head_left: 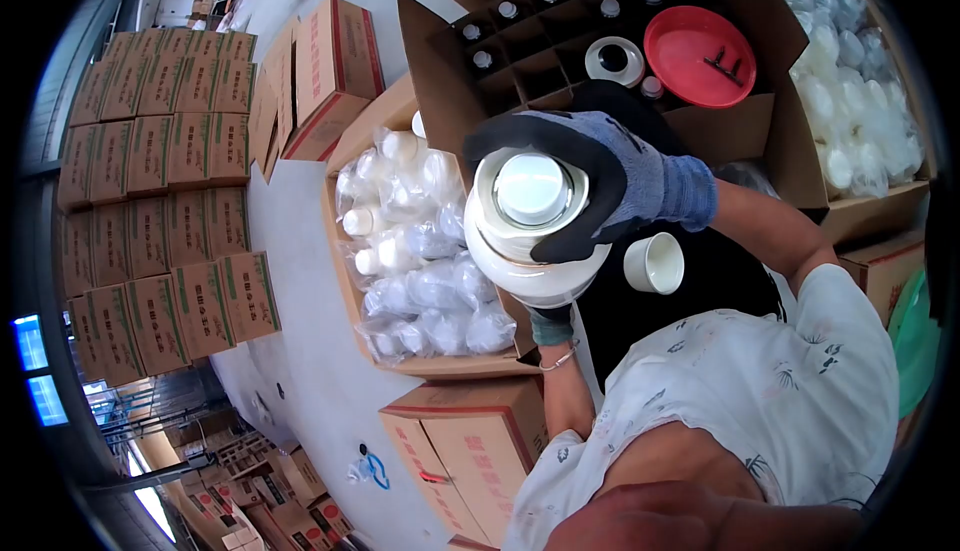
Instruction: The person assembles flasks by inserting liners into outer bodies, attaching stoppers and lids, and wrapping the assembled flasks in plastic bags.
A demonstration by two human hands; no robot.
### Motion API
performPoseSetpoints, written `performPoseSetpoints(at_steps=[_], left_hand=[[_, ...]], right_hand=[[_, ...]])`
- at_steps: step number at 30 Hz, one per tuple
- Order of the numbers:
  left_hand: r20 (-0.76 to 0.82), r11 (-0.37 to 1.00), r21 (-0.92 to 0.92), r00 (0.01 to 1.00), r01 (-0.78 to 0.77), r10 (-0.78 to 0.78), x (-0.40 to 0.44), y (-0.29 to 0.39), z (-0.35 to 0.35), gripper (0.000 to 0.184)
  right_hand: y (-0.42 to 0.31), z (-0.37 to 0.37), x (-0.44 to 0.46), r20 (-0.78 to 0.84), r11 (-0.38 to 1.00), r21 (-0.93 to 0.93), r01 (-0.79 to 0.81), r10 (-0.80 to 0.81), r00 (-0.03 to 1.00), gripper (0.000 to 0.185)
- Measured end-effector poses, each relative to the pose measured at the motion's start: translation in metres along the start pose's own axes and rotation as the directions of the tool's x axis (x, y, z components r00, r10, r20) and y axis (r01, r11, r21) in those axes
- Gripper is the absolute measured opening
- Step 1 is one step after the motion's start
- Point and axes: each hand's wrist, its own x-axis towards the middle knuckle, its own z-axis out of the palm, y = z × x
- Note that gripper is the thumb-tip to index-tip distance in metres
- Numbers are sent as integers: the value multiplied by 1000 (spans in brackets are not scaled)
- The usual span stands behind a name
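Note:
A white flask (pixel 495 249) is held up close to the camera, its pale round stopper (pixel 533 189) facing me inside a shiny ring. My right hand (pixel 610 166), in a blue-grey glove with dark coating, wraps round the flask's upper part beside the stopper. Below, my left hand (pixel 551 319), also gloved, is against the flask's lower body; its fingers are mostly hidden behind it. A small white cup (pixel 655 263) sits mouth up near my right forearm, over the dark area of my lap.
Ahead, a divided carton (pixel 600 46) holds several white-capped bottles, a red plastic lid or dish (pixel 690 56) with small dark pieces on it, and a white ring-shaped part (pixel 614 61). Bagged white flasks (pixel 430 271) fill a carton at left; more bagged items (pixel 850 101) lie right. Stacked cartons (pixel 160 191) stand far left.

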Motion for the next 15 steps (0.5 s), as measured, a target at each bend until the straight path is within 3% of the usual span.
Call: performPoseSetpoints(at_steps=[5, 10, 14, 15], left_hand=[[-16, 1000, -4, 1000, -7, 7, -9, -1, 0, 70], [-42, 1000, 19, 999, 18, -18, -31, -3, -12, 69], [-75, 1000, 17, 997, 11, -9, -21, 3, -18, 68], [-87, 1000, 8, 996, 14, -13, -18, 5, -17, 68]], right_hand=[[3, 10, -5, -105, 998, -59, -17, 11, 994, 76], [-1, 17, -13, 54, 984, 103, 145, -151, 987, 78], [22, 25, -28, 95, 955, 295, 19, -49, 994, 87], [31, 32, -39, 87, 967, 251, -47, 26, 996, 92]])
